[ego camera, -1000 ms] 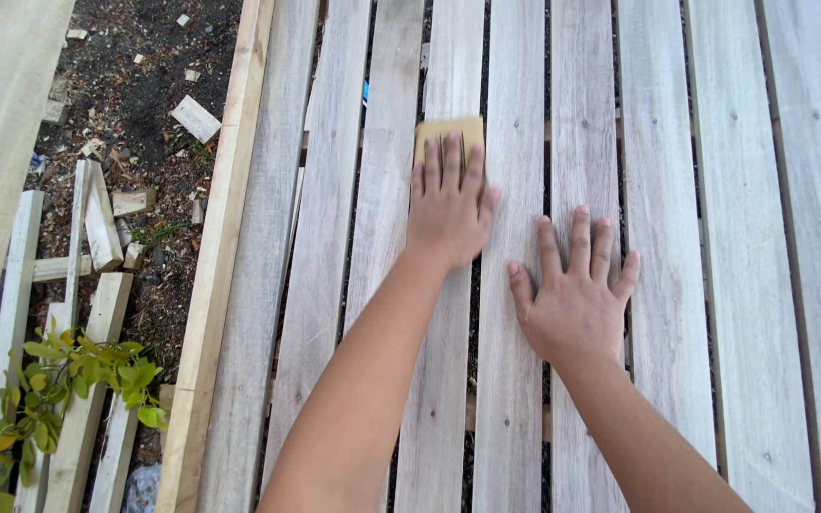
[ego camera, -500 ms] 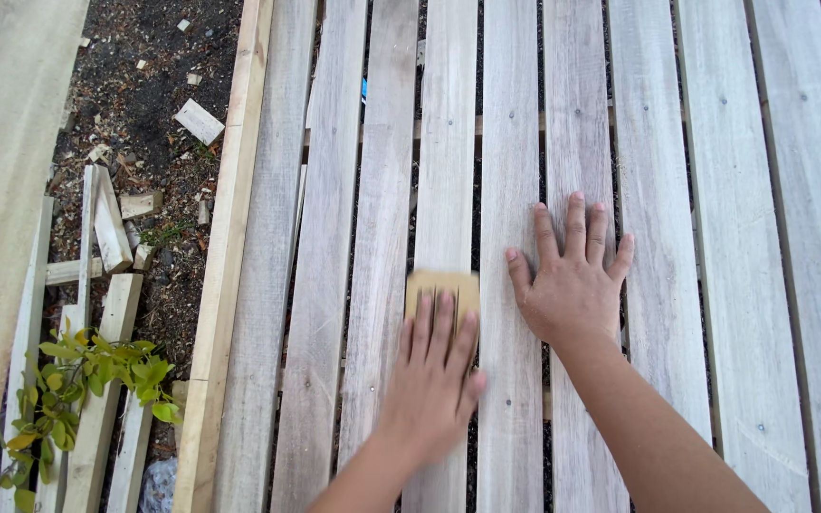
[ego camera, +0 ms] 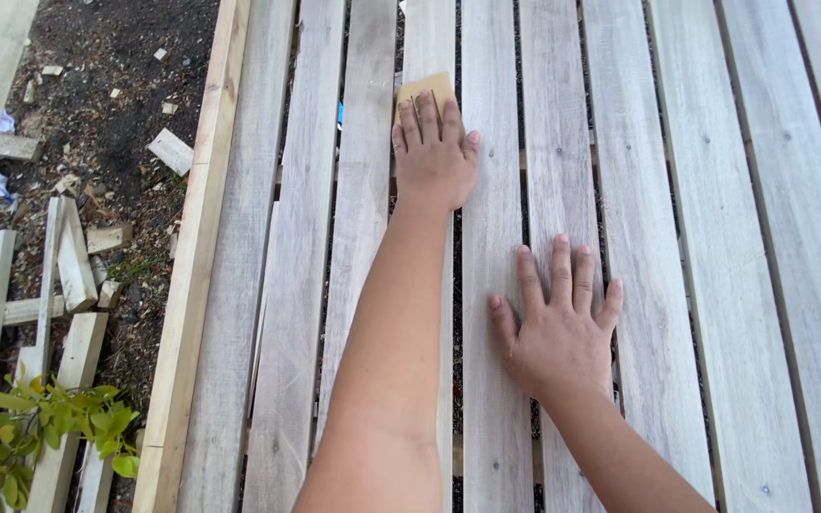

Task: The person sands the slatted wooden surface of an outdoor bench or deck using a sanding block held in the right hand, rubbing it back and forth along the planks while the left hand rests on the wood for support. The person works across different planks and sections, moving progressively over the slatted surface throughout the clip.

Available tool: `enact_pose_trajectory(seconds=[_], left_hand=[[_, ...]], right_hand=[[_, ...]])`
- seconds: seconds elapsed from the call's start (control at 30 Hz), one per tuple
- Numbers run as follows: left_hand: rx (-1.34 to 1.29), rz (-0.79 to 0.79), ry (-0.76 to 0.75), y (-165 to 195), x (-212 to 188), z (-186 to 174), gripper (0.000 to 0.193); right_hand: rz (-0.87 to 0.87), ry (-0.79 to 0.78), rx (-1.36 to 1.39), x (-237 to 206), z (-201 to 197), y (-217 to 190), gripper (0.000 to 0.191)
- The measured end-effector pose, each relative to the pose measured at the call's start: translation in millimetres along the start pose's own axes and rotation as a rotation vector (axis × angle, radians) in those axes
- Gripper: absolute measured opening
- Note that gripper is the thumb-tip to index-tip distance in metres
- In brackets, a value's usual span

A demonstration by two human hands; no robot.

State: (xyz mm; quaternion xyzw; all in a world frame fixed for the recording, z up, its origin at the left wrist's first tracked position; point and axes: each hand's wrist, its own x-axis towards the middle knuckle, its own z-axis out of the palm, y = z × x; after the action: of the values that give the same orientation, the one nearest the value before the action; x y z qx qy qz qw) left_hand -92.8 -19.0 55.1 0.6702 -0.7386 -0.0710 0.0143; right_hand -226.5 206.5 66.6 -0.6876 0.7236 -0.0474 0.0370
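**Two hands on a slatted wood panel**

The left hand (ego camera: 434, 152) lies flat, palm down, on a small tan sanding block (ego camera: 423, 87), of which only the far end shows past the fingertips. The block sits on one narrow board (ego camera: 429, 38) near the top of the view, and the left arm is stretched out along that same board. The fingers are straight and close together, pressed on top of the block rather than curled around it.

The right hand (ego camera: 558, 328) rests lower down and to the right, well apart from the block. It is spread wide, palm down, fingers fanned across two neighbouring boards, and it holds nothing.

Both hands rest on a panel of pale grey slats (ego camera: 696, 237) with dark gaps between them (small nail heads dot a few of the boards). A lighter, yellowish rail (ego camera: 197, 256) runs down the panel's left edge.

Left of the rail is dark soil (ego camera: 106, 104) strewn with wood offcuts (ego camera: 170, 150); more short pieces of timber (ego camera: 68, 266) lie below them. A leafy green sprig (ego camera: 49, 423) grows at the bottom left corner.
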Motion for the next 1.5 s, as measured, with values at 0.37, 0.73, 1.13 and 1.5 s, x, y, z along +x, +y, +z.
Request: enact_pose_trajectory(seconds=[0.37,0.73,1.13,1.5], left_hand=[[-0.004,0.381,0.043,-30.6,-322.2,-1.9,0.068],[0.009,0.124,-0.1,-10.5,-113.1,-4.5,0.068],[-0.031,0.289,0.042,-22.1,-247.1,-3.2,0.073],[-0.065,0.211,0.038,-12.7,-172.4,12.2,0.076]], right_hand=[[-0.02,0.033,0.051,-0.6,1.3,0.7,0.07],[-0.006,-0.002,-0.008,0.3,5.9,2.0,0.07],[-0.009,0.008,-0.008,1.3,5.6,0.8,0.07],[-0.02,0.037,0.047,0.3,6.2,1.8,0.071]])
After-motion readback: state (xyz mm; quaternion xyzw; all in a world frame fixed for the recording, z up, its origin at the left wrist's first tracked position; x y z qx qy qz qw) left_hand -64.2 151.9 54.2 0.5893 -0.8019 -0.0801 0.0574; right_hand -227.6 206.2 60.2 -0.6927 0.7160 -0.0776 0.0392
